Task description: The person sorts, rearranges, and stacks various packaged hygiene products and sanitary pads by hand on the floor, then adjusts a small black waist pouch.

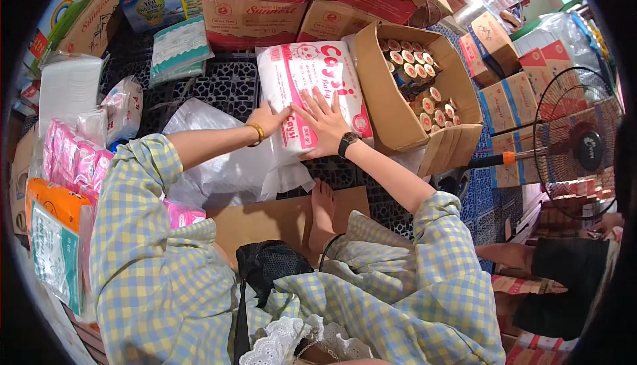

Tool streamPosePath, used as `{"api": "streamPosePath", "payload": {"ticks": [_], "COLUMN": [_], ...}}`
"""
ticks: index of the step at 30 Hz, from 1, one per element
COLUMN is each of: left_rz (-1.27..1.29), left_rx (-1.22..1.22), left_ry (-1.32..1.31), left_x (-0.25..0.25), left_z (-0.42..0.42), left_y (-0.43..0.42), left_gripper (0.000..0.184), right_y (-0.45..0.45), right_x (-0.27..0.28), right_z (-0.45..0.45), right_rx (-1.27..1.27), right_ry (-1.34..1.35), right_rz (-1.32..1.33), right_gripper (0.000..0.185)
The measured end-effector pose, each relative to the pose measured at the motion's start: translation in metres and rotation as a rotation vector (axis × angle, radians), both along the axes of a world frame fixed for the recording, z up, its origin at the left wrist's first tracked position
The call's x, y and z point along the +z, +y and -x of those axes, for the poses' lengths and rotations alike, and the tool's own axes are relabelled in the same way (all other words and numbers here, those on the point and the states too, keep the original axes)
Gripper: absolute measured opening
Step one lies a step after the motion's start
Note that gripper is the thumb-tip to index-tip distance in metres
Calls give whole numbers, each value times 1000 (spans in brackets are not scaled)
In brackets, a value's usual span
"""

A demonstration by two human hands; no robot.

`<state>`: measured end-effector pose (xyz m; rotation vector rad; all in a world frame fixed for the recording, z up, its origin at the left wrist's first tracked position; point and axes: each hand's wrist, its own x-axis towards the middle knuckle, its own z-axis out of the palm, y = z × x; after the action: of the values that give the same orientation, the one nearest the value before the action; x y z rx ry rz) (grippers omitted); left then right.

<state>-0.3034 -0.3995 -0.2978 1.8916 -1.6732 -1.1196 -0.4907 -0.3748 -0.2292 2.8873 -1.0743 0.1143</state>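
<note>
A white and pink package marked Caysi [332, 66] lies in front of me on the dark patterned floor. My right hand [322, 123] rests flat on its printed face with the fingers spread. At the package's left edge is my left hand [269, 118], its thumb pointing toward my right hand; its fingers curl partly out of sight by the wrapper. Crumpled clear plastic [219, 166] spreads below and left of the package. Just right of it stands an open cardboard box [378, 99] holding several jars with round lids [411, 58].
Stacked cartons [255, 16] stand at the back. Teal packs [178, 50] and pink packs [73, 156] lie at the left. At the right are a black fan [587, 149], more cartons [507, 103] and another person's legs [564, 289]. Flat cardboard [265, 222] lies beneath my foot.
</note>
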Motion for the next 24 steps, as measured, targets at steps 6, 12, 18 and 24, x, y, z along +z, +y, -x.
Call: {"api": "streamPosePath", "payload": {"ticks": [6,12,18,24], "left_rz": [-147,-283,-327,-425], "left_rx": [-49,-65,10,-11], "left_ry": [104,124,138,178], "left_x": [27,23,13,23], "left_z": [-15,-22,-27,-31], "left_y": [-27,-38,-43,-49], "left_gripper": [83,87,85,84], "right_y": [0,-1,0,0], "right_x": [-1,0,1,1], "right_z": [1,1,0,1], "right_rx": [-3,-2,-5,1], "right_ry": [-17,21,50,33], "right_rz": [-12,4,2,-4], "right_gripper": [112,111,110,110]}}
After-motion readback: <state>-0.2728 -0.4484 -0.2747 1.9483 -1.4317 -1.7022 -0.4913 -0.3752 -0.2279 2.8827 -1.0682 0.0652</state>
